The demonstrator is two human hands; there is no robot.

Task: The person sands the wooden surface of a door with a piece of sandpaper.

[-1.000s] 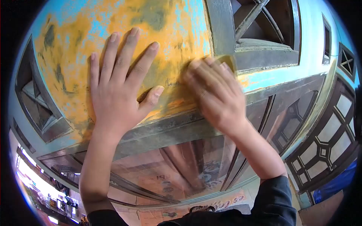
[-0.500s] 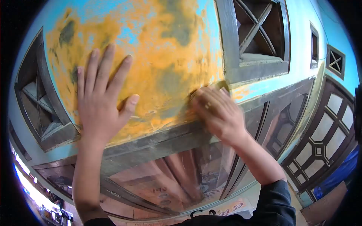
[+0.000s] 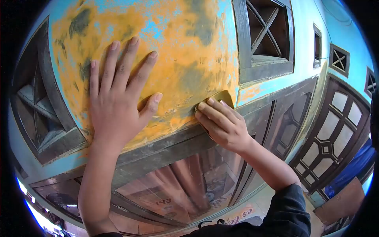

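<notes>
My left hand (image 3: pixel 118 98) lies flat with fingers spread on the wall (image 3: pixel 166 51), whose surface shows orange, blue and dark grey patches. Lower right, my right hand (image 3: pixel 225 122) presses a thin brownish sheet (image 3: pixel 224 97), which looks like sandpaper, against the wall. The fingers are together over it, and part of the sheet sticks out above them. That hand is near the wall's lower right corner, just above a dark wooden frame (image 3: pixel 162 148).
Dark vent frames with crossed bars stand at the left (image 3: pixel 67 142) and upper right (image 3: pixel 265 73). Below is a glass pane (image 3: pixel 177 185) with a curtain behind it. A panelled door (image 3: pixel 325 134) and a blue sheet (image 3: pixel 351 170) are at the right.
The whole view has shifted a little. My right hand has moved slightly down and left against the wall, and more of the sheet shows. My left hand stays spread on the wall.
</notes>
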